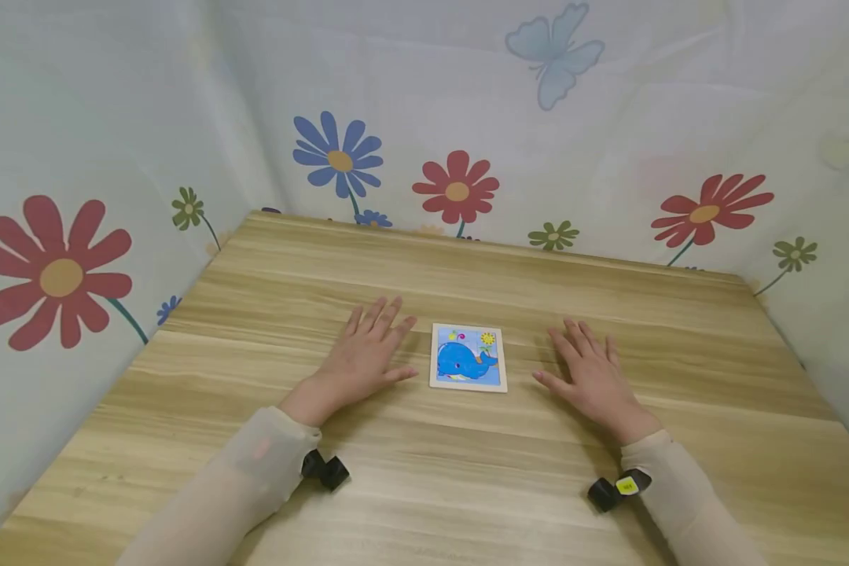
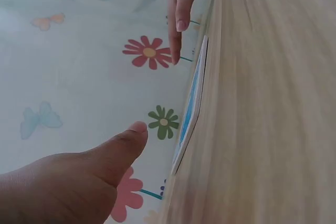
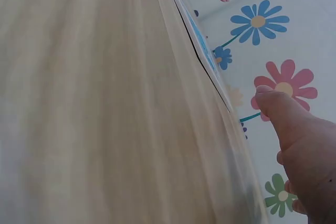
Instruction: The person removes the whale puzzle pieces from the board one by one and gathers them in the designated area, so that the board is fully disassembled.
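Lying nearest, two pale sleeves are carrying small black devices, the right one bearing a yellow label. Beyond them, the left hand and the right hand are holding nothing, backs facing up, fingers stretching out and spreading slightly, thumbs pointing inward. Whether they are touching the wooden table, I cannot tell. Between them, a square, white-framed whale picture is lying flat on the table; the left hand's thumb is pointing just beside it, the right hand's slightly farther off, neither touching. Farther back, a white cloth is hanging, showing colourful flowers and, higher up, a pale blue butterfly.
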The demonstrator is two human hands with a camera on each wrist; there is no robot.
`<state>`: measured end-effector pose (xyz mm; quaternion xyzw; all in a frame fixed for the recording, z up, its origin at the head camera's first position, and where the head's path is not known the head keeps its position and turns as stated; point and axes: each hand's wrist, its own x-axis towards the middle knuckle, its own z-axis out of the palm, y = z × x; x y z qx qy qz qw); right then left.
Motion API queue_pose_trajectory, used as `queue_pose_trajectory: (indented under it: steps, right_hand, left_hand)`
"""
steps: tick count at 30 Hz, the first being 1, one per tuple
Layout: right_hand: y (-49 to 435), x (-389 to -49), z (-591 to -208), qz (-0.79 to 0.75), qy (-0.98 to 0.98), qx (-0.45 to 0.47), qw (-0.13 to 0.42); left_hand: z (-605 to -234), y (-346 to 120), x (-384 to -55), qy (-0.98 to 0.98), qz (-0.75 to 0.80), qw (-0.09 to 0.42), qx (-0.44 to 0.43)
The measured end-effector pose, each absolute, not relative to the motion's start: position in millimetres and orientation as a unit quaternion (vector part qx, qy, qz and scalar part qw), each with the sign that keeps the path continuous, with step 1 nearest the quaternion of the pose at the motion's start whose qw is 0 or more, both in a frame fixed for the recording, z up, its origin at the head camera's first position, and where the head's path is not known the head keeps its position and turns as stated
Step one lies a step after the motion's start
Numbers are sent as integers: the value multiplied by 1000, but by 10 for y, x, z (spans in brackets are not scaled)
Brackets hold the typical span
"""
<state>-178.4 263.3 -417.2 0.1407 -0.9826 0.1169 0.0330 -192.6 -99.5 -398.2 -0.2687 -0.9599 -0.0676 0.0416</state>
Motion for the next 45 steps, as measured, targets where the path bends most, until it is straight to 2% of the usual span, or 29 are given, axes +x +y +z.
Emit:
queue_pose_trajectory:
  steps: [5,14,37,45]
  right_hand:
    - [2590,-1787,-4127,133,-980,144,31]
    - [2442,-1854,-4010,134,-973,177,65]
    - [2023,-2039,-3979,210,-948,213,110]
    - [1883,-2089,-4029,228,-940,230,109]
  left_hand:
    - [-3977,-946,-1907,-955,-67,68,-282]
    - [-3950,-832,-1883,-947,-61,95,-301]
    - [-3988,-549,-1774,-936,-29,40,-349]
    - [-4067,-471,-1735,-927,6,55,-370]
